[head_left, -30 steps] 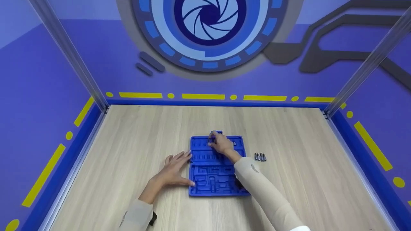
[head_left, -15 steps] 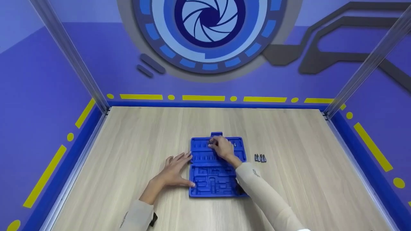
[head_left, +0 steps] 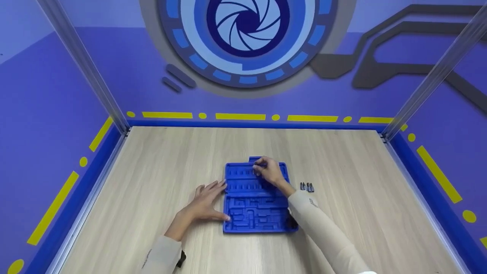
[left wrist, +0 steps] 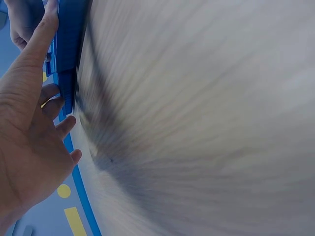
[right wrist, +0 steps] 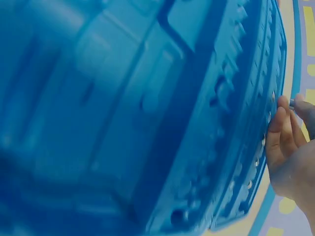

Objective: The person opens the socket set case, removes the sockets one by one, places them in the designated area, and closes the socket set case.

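A blue moulded case lies unfolded on the table. My left hand rests spread at its left side, thumb and fingertips against the edge; in the left wrist view that hand has its thumb on the blue case. Over the far section, my right hand bends its fingers near the top row of slots. The right wrist view shows the right hand pinching a small metal piece between thumb and fingertips. Several shiny pieces sit in the row beneath it.
Several small metal bits stand or lie side by side on the wooden table, right of the case. Blue-purple panels with metal corner posts enclose the table at the back and both sides.
My right hand has shifted right along the top row of the case, its forearm moving right as well. The left hand keeps its place at the case's left edge.
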`<action>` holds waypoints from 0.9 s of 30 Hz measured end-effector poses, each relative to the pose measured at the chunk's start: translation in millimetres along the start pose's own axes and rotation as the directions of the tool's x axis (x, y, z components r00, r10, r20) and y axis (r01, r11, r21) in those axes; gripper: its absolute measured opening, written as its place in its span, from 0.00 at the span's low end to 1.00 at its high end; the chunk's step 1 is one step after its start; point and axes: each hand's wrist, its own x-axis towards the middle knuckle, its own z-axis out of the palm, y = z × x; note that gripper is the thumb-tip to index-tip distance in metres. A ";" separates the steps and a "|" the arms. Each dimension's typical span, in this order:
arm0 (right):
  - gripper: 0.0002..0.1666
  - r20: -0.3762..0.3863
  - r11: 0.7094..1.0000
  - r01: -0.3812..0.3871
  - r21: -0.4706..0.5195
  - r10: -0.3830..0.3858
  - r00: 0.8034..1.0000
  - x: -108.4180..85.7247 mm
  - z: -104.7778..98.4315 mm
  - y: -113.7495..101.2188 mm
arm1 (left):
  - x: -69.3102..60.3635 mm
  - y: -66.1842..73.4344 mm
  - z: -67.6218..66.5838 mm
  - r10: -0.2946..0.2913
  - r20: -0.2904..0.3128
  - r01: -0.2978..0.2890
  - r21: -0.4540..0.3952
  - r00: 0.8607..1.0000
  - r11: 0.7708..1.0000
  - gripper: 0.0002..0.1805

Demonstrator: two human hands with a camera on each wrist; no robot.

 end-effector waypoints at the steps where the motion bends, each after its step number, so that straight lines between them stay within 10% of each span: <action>1: 0.04 0.010 1.000 -0.005 0.009 0.005 1.000 -0.8 -3.2 0.2 | 0.2 -0.1 0.4 0.002 -0.001 -0.002 0.002 1.000 1.000 0.64; 15: 0.20 0.118 0.997 0.074 0.026 -0.077 0.990 -13.0 -47.9 5.5 | 0.6 -0.9 0.4 -0.004 0.006 0.004 -0.007 1.000 1.000 0.64; 27: 0.21 0.098 1.000 0.004 -0.016 -0.002 0.995 -30.6 -90.5 16.6 | 0.2 0.2 0.3 0.000 0.001 0.000 0.001 1.000 1.000 0.64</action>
